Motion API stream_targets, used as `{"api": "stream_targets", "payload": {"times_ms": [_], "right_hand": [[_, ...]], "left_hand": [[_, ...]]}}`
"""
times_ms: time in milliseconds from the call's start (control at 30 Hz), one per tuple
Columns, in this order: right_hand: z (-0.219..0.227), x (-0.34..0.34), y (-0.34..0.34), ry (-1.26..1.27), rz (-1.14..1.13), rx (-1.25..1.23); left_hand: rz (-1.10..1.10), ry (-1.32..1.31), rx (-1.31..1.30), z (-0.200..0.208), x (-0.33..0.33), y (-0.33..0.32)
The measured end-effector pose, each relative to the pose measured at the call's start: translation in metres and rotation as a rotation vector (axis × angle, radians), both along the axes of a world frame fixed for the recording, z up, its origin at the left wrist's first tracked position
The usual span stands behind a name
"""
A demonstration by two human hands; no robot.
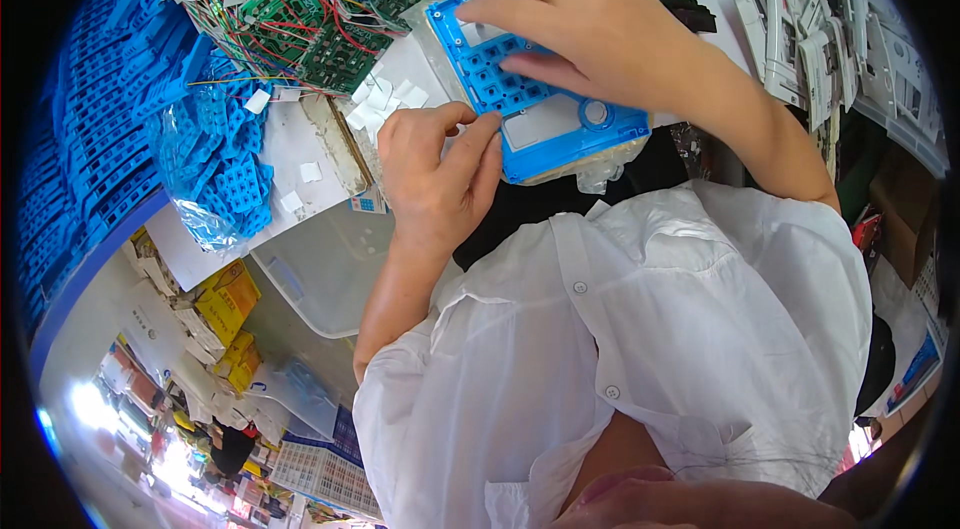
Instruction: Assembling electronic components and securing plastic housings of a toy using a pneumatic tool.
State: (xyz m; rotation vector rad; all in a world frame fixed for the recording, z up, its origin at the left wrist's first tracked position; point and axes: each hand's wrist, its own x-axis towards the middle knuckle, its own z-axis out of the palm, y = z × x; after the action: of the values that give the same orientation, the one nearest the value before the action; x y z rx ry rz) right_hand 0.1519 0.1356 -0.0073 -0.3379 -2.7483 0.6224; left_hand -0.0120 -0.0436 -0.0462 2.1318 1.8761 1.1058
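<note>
A blue plastic panel (575,151) with a grid of square key openings, pale rectangular areas and a round dial part lies tilted at the table's near edge, in front of my chest. My right hand (600,29) reaches over it from the right, fingers stretched and apart; fingertips rest near its far left corner and the thumb lies over the key grid. At the panel's left edge is my left hand (435,164), its thumb and index finger pinched together. What that pinch holds, if anything, is too small to make out. A pale edge shows under the panel.
Green circuit boards (340,49) with tangled wires lie beyond, beside small white square pieces (385,99). Many blue plastic parts (110,119) are heaped left, some in a clear bag (215,169). White plastic parts (790,39) stack far right. Below left is a clear bin (325,269).
</note>
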Motion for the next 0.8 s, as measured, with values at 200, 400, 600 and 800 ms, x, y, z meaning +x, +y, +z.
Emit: {"api": "stream_targets", "payload": {"times_ms": [200, 400, 600, 800], "right_hand": [[-0.006, 0.035, -0.051, -0.243, 0.119, 0.030], [-0.010, 0.033, -0.057, -0.305, 0.085, 0.068], [-0.005, 0.019, -0.003, 0.200, -0.030, 0.034], [-0.022, -0.047, 0.036, 0.314, -0.208, -0.004]], "left_hand": [[-0.024, -0.023, -0.022, -0.002, -0.002, -0.001], [-0.066, 0.001, -0.050, 0.007, -0.005, 0.002], [0.073, -0.037, -0.039, 0.015, -0.025, 0.008], [0.210, -0.042, -0.001, 0.001, -0.047, 0.041]]}}
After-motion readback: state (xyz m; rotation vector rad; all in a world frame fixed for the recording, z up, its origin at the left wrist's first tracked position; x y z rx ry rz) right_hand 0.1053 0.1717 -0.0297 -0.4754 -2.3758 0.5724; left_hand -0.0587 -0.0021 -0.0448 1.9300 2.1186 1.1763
